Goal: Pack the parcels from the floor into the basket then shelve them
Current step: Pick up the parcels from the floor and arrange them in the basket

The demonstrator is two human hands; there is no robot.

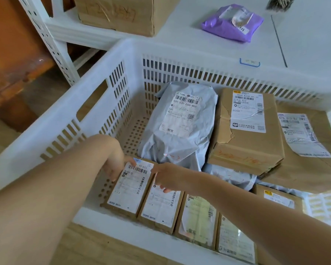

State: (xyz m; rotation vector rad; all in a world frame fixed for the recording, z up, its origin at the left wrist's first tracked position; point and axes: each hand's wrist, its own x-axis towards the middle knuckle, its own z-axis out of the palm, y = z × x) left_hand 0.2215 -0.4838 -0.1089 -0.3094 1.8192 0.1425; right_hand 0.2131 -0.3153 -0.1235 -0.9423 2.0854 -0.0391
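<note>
A white slotted basket [69, 119] stands on the floor in front of a white shelf [180, 41]. Along its near wall stand several small brown boxes with white labels. My left hand [116, 165] grips the left top edge of the leftmost small box [129, 190]. My right hand [165, 177] holds the right top edge of the same box, fingers curled down between it and the second small box [161, 209]. A grey poly bag [180, 127] and a brown carton [245, 129] lie further back in the basket.
On the shelf sit a large brown carton [122, 14] and a purple poly bag [232, 22]. A flat brown parcel [310, 150] lies at the basket's right. A white upright shelf post [52, 44] and an orange-brown cabinet [13, 54] stand at the left. The floor is wood.
</note>
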